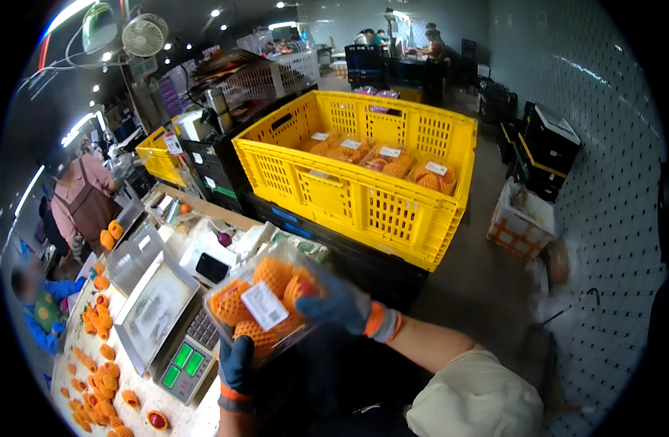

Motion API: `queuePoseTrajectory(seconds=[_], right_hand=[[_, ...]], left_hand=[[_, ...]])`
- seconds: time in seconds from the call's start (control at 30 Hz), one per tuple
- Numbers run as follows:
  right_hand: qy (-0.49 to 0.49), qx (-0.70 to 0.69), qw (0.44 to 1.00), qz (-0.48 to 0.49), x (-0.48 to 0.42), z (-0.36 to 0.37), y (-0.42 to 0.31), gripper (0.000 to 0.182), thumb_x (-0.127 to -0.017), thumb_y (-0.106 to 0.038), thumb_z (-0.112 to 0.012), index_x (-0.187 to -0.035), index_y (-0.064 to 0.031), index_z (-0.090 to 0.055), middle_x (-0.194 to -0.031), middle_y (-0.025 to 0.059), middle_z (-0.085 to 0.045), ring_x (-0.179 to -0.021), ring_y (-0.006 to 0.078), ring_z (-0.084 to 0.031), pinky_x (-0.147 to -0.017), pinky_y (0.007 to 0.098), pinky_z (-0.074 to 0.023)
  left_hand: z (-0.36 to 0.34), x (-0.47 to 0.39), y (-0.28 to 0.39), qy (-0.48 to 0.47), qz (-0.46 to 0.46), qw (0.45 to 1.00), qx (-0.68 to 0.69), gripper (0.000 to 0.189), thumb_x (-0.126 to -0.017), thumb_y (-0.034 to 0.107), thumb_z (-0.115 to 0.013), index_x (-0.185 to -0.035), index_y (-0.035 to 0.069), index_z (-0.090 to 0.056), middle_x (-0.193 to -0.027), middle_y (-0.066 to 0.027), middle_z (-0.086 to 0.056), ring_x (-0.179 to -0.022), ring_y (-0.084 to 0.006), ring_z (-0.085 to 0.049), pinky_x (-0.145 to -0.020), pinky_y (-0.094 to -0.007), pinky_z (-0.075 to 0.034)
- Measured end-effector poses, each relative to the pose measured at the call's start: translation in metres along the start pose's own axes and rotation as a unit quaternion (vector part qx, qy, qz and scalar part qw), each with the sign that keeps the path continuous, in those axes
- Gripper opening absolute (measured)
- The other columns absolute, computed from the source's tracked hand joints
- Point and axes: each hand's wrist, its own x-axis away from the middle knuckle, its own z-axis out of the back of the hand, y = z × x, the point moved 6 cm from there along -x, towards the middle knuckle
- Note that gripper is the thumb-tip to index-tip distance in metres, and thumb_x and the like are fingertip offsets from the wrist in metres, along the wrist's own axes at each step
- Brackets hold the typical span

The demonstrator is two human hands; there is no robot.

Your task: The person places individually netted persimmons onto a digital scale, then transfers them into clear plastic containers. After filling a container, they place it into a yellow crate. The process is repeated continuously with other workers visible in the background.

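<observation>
Between my hands is a clear plastic clamshell [263, 303] of fruit in orange foam nets, with a white printed label on top. My left hand [237, 358], in a blue-grey work glove with an orange cuff, grips its near left corner. On the right side, my gloved right hand [340, 303] holds the pack, its fingers partly blurred. Beyond them stands a yellow plastic crate [356, 202] on black crates, with several labelled clamshell packs [389, 158] inside along its far part. Left of the held pack is a digital scale [189, 358] with green displays and a metal pan [157, 311].
Loose netted fruit [102, 382] lies across the white table [148, 401]. A smartphone [212, 267] and stacked clear trays [132, 251] are behind the scale. Two people [86, 202] are at the left. A waste box [523, 218] and black crates [547, 147] line the right wall.
</observation>
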Motion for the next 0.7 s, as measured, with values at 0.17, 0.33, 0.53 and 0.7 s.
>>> queuePoseTrajectory(seconds=[0.17, 0.33, 0.53, 0.7], right_hand=[[0.073, -0.451, 0.889, 0.043, -0.013, 0.099, -0.041, 0.058, -0.084, -0.013, -0.059, -0.137, -0.0012, -0.039, -0.111, 0.0058, -0.058, -0.102, 0.0128, -0.055, -0.090, 0.0233, -0.0440], [0.206, 0.090, 0.949, 0.221, -0.041, 0.228, -0.152, 0.053, -0.088, -0.032, -0.058, -0.131, -0.0043, -0.049, -0.108, 0.0061, -0.064, -0.096, 0.0117, -0.061, -0.081, 0.0256, -0.0507], [0.231, 0.484, 0.843, 0.037, -0.104, 0.319, -0.097, 0.048, -0.080, -0.024, -0.066, -0.124, -0.0082, -0.055, -0.100, 0.0115, -0.067, -0.085, 0.0194, -0.065, -0.078, 0.0303, -0.0502], [0.058, 0.498, 0.855, -0.130, -0.155, 0.375, -0.010, 0.033, -0.071, -0.029, -0.069, -0.100, -0.0134, -0.068, -0.091, 0.0082, -0.067, -0.080, 0.0180, -0.061, -0.072, 0.0297, -0.0486]], left_hand=[[-0.071, -0.028, 0.046, -0.095, 0.041, 0.960, 0.259, 0.085, -0.082, 0.026, -0.069, -0.147, 0.012, -0.016, -0.139, -0.0135, -0.040, -0.116, -0.0354, -0.052, -0.089, -0.0503, -0.049], [-0.027, -0.040, 0.010, 0.009, 0.101, 0.991, 0.091, 0.066, -0.088, 0.014, -0.059, -0.145, 0.012, -0.025, -0.131, -0.0166, -0.046, -0.107, -0.0279, -0.058, -0.084, -0.0401, -0.052], [0.037, 0.002, -0.035, 0.111, 0.162, 0.980, 0.041, 0.062, -0.087, 0.007, -0.056, -0.143, 0.010, -0.029, -0.124, -0.0199, -0.051, -0.097, -0.0256, -0.062, -0.075, -0.0347, -0.055], [0.093, 0.032, -0.054, 0.199, 0.181, 0.961, -0.070, 0.066, -0.084, 0.006, -0.061, -0.142, 0.012, -0.031, -0.117, -0.0169, -0.053, -0.089, -0.0214, -0.063, -0.068, -0.0294, -0.054]])
